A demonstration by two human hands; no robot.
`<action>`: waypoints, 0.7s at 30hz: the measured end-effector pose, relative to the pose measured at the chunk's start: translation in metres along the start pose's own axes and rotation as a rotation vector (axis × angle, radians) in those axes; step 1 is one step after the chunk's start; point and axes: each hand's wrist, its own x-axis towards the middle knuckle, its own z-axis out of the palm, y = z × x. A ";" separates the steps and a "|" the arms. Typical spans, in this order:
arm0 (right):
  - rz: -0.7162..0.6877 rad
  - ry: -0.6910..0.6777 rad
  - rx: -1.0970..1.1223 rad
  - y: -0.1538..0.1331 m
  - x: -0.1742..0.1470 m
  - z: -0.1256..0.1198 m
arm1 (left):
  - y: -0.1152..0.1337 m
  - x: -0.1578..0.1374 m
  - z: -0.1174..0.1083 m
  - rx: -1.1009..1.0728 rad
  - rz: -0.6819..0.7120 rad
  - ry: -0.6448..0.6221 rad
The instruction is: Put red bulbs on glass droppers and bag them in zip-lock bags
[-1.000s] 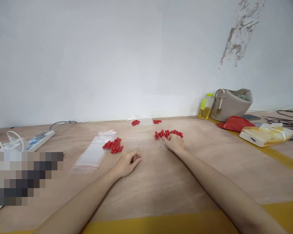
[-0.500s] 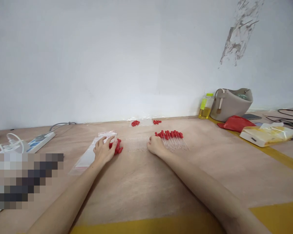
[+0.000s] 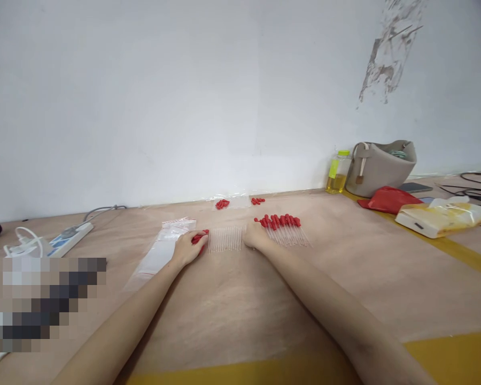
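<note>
From where I stand, I see two bare hands on a brown surface [image 3: 224, 315]. The left hand [image 3: 186, 249] curls around a little pile of red rubber caps [image 3: 199, 240]. Its grip is bent over them, but I can't tell if it pinches any. The caps sit just beside the left end of a row of thin clear tubes [image 3: 225, 239], lying side by side. The right hand [image 3: 255, 237] is at the right end of that row. Its fingers are folded in, and I can't tell if its grip pinches a tube. Just right of it lie more thin tubes with red tops [image 3: 286, 229]. Flat clear bags [image 3: 162, 251] lie by the left hand. Near the wall are two small red heaps [image 3: 223, 204]. Far off to the right stand a bottle [image 3: 336, 174] and a gray bag [image 3: 379, 171].
</note>
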 end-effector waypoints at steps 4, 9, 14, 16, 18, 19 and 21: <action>0.005 0.000 -0.012 0.007 -0.001 -0.004 | 0.021 0.001 0.014 -0.050 0.060 0.024; 0.007 0.008 -0.015 0.010 -0.004 -0.008 | 0.041 0.000 0.030 -0.074 0.116 0.049; 0.007 0.043 -0.018 0.013 -0.011 -0.014 | 0.037 0.004 0.030 -0.088 0.110 0.089; -0.011 0.060 -0.021 0.016 -0.016 -0.017 | 0.031 0.006 0.026 -0.096 0.091 0.101; -0.038 0.074 -0.025 0.020 -0.023 -0.021 | 0.026 0.007 0.021 -0.102 0.078 0.101; -0.053 0.079 -0.026 0.022 -0.028 -0.023 | 0.023 0.007 0.018 -0.103 0.072 0.097; -0.079 0.087 -0.030 0.028 -0.038 -0.026 | 0.020 0.007 0.014 -0.102 0.061 0.083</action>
